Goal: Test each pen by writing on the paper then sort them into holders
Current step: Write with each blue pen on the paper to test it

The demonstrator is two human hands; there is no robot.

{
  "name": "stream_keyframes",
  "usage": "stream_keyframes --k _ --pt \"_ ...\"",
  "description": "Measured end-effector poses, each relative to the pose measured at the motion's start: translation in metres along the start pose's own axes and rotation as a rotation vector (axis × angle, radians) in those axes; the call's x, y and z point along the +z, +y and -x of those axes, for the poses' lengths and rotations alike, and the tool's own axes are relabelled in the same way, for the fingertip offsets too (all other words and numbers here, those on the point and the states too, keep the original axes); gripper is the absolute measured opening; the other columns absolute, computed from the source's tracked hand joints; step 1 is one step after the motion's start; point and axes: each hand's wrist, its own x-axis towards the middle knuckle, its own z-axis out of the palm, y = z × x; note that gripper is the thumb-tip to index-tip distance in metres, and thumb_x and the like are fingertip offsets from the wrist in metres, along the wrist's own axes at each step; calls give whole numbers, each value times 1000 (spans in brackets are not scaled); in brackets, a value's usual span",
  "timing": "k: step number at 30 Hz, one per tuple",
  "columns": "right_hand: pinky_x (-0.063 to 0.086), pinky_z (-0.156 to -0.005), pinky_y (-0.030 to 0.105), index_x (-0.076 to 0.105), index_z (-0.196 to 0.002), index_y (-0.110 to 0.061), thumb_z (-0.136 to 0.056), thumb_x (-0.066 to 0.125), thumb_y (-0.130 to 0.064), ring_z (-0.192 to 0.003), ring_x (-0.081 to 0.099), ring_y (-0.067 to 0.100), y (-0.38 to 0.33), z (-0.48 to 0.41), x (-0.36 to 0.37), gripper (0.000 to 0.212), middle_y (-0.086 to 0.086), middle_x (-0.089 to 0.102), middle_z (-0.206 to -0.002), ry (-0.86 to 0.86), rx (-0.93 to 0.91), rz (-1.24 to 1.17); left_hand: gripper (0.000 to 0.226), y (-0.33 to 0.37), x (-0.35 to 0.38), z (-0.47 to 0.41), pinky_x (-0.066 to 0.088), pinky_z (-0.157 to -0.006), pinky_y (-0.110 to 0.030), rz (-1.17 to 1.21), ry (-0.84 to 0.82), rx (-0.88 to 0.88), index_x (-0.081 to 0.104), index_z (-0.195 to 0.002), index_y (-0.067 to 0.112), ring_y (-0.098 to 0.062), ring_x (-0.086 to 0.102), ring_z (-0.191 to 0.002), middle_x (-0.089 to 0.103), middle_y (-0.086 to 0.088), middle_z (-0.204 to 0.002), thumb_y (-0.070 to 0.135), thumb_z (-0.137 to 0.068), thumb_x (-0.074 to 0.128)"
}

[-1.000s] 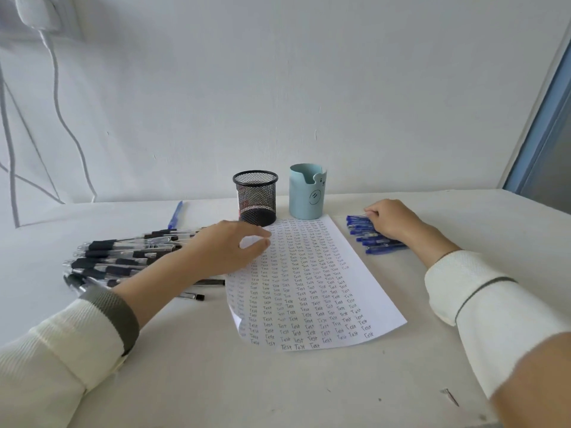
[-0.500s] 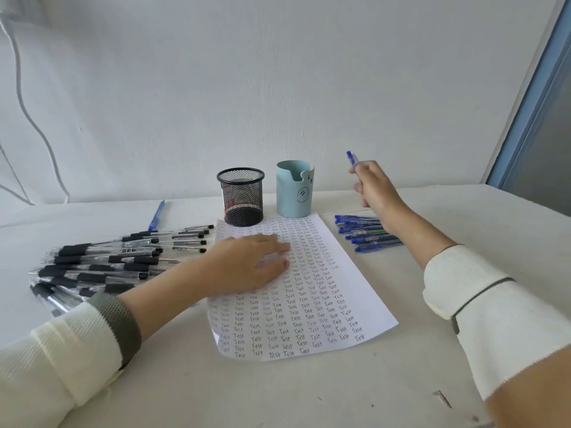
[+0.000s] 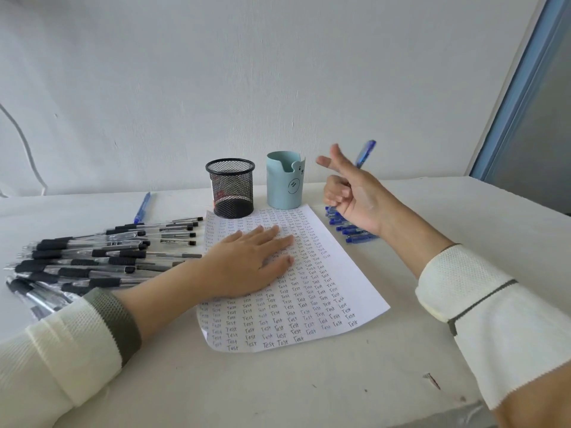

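Your left hand [image 3: 247, 261] lies flat, fingers straight, on the paper [image 3: 324, 304], tabletop centre | your right hand [image 3: 355, 193] grips a blue pen [image 3: 366, 152], raised beside the blue holder [image 3: 284, 186] | paper full of "Test", yet no pen shows in the mesh holder [image 3: 231, 193]: sorting seems hardly begun, black pens [image 3: 92, 261] wait at left edge.

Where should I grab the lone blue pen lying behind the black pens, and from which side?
Pinch the lone blue pen at mid-barrel, coming down from above with the left hand. It lies flat on the table, pointing toward the wall, its barrel clear behind the black pens, so fingers should fit either side.
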Motion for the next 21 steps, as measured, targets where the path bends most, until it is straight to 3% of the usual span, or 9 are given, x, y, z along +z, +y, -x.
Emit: stream_keyframes --k 2,4,6,8,11,14,17,21 --pt "40 -54 22 60 -119 -8 -102 41 -42 -48 46 12 5 8 -5 42 -1 51 -50 -28 3 -55 62 1 1 2 -1 -123 -35 -8 6 5 4 -153 47 -9 -2 -150 -1 14 -163 66 -95 12" --pt "52 -60 29 61 -117 -6 -106 26 -40 -61 64 21 10 18 -10 51 12 68 -69 -60 57 -57 62 2 2 5 -1 -123 -35 -11 6 4 3 -154 45 -9 -2 -150 -2 14 -163 65 -96 13" --pt "46 -53 29 64 -110 -8 -105 18 -43 -50 59 22 18 27 -14 58 14 64 -60 -4 72 123 62 4 3 9 -1 -123 -34 -15 10 2 3 -155 43 -8 -2 -150 -2 14 -163 64 -97 13" --pt "43 -51 28 65 -107 -9 -105 25 -38 -46 54 18 26 36 -14 49 9 60 -53 46 57 310 63 5 3 10 -1 -123 -34 -21 18 -1 4 -155 42 -8 -2 -150 -1 14 -163 64 -97 13" --pt "55 -65 29 66 -110 -6 -100 48 -20 -69 66 20 34 48 -15 26 12 73 -78 29 75 433 66 6 4 11 1 -123 -34 -21 19 -10 6 -155 42 -8 1 -150 1 13 -164 68 -95 13" --pt "48 -56 18 69 -83 -12 -93 64 -18 -64 58 11 39 55 -18 13 4 72 -75 31 29 561 86 8 1 13 4 -123 -36 -9 2 -24 8 -155 42 -10 4 -150 3 12 -164 85 -80 6" --pt "36 -51 20 53 -63 -17 -83 77 -26 -51 44 9 46 54 -18 32 -3 55 -55 92 -62 698 88 17 -4 17 10 -121 -39 38 17 -52 19 -151 46 -12 14 -149 12 14 -162 89 -75 20" --pt "36 -47 21 42 -52 -16 -83 71 -14 -39 45 10 52 50 -16 42 0 46 -44 191 -119 714 90 29 -9 22 8 -122 -42 82 -29 -38 20 -149 51 -9 11 -149 12 18 -161 91 -69 30"
